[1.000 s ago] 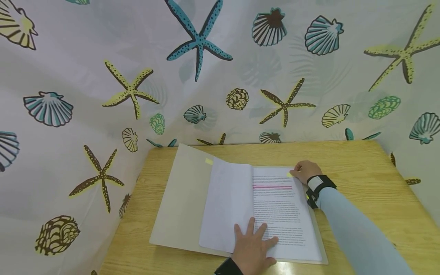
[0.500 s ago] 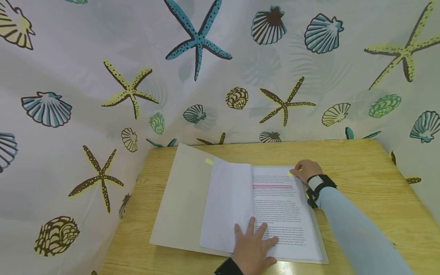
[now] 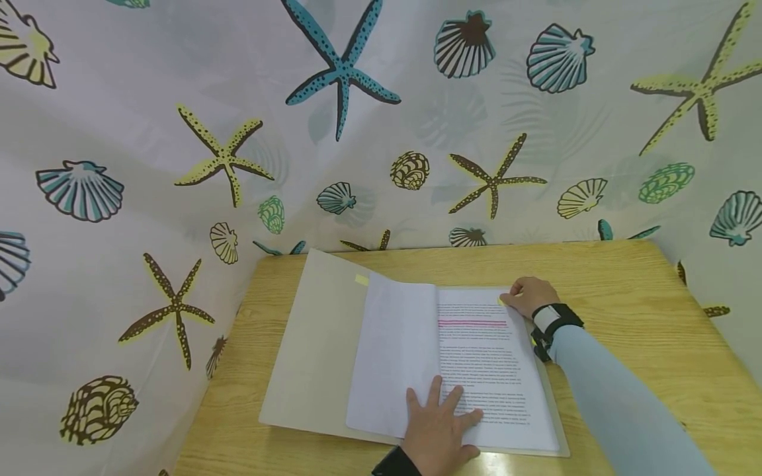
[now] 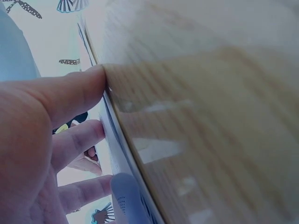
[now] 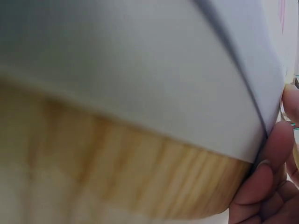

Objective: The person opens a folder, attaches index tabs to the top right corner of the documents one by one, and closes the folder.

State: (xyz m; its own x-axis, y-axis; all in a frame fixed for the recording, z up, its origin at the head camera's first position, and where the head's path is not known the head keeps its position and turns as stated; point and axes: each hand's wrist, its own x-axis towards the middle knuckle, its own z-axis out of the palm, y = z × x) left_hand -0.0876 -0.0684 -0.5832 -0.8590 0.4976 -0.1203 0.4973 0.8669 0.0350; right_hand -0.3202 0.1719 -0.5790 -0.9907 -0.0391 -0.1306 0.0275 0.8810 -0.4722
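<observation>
A cream folder [image 3: 303,370] lies open on the wooden table, holding a stack of sheets. A blank white page [image 3: 393,350] is folded over to the left, and a printed page [image 3: 488,370] with pink underlines faces up on the right. My left hand [image 3: 436,433] lies with fingers spread across the lower middle of the sheets; its thumb reaches the lower edge in the left wrist view. At the top right corner, my right hand [image 3: 531,296] pinches the printed page between thumb and curled fingers. A yellow sticky tab [image 3: 502,301] shows at those fingertips, partly covered by them.
Another yellow tab [image 3: 361,279] sticks to the inside of the folder's left cover. Wooden tabletop [image 3: 625,284] surrounds the folder. A white cloth [image 3: 369,205] printed with shells and starfish hangs behind the table and along both sides.
My right fingertips have shifted very slightly to the left over the yellow tab at the page corner. My left hand and the pages stay in place.
</observation>
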